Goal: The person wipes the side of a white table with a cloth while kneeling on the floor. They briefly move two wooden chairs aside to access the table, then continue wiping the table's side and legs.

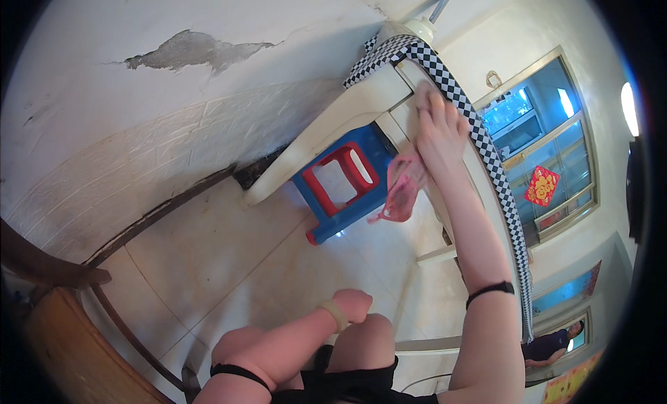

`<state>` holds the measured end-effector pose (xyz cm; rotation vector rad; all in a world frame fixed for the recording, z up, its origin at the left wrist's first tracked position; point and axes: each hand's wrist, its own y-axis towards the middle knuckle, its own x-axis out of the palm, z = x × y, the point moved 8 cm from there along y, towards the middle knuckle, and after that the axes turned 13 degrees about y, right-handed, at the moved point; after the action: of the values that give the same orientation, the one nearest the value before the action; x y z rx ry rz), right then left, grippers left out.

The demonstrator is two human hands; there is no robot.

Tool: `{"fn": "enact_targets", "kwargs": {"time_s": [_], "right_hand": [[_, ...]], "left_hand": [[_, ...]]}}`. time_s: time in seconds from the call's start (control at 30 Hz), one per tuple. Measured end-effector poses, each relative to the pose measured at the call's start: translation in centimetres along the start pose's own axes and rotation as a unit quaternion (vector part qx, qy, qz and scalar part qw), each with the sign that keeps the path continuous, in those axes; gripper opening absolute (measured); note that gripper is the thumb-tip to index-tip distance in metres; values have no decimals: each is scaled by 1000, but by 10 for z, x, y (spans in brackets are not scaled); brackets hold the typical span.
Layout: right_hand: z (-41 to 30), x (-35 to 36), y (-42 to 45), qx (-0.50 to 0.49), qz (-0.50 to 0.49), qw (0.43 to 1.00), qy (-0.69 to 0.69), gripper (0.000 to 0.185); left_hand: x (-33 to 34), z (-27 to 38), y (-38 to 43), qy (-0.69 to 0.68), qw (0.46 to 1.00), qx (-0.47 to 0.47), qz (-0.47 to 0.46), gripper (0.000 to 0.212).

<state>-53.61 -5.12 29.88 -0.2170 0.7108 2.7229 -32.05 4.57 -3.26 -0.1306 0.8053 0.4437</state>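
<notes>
My right hand (443, 135) reaches up against the white wooden apron (411, 125) of a table. A pink, stained cloth (404, 193) hangs from under its palm, and its fingertips look blurred. Just above the fingers runs the edge of a black-and-white checkered tablecloth (487, 148). My left hand (354, 306) is curled into a fist at my knee (365, 336), below a pale bangle (334, 315). Nothing shows in that fist. A white curved table leg (307, 154) slants down to the left of my right hand.
A blue and red plastic stool (344, 180) stands under the table. At lower left is a wooden chair (78, 346). The white wall (104, 18) has a patch of peeled plaster (195, 50). A person (547, 346) is in the background at right, near a doorway.
</notes>
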Motion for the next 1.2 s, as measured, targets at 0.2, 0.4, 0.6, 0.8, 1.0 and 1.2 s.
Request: {"fn": "enact_targets", "kwargs": {"time_s": [0.2,0.4,0.6,0.8,1.0,1.2], "right_hand": [[-17,18,21,-25,-19,998,50,29],[-18,12,3,-48,-16,997,51,20],[-28,37,25,14,-82,992,98,23],[-22,15,9,16,-82,994,68,21],[-49,40,52,-8,-28,995,92,23],[-49,35,-8,-56,-39,988,135,30]], "left_hand": [[10,8,7,8,1000,11,-4,28],[3,-8,-2,17,1000,-2,-10,28],[-10,-4,-4,11,1000,-23,16,24],[3,-4,-4,17,1000,1,-13,26],[5,-11,-6,25,999,-20,17,24],[6,-5,-14,52,999,-7,-5,22]]}}
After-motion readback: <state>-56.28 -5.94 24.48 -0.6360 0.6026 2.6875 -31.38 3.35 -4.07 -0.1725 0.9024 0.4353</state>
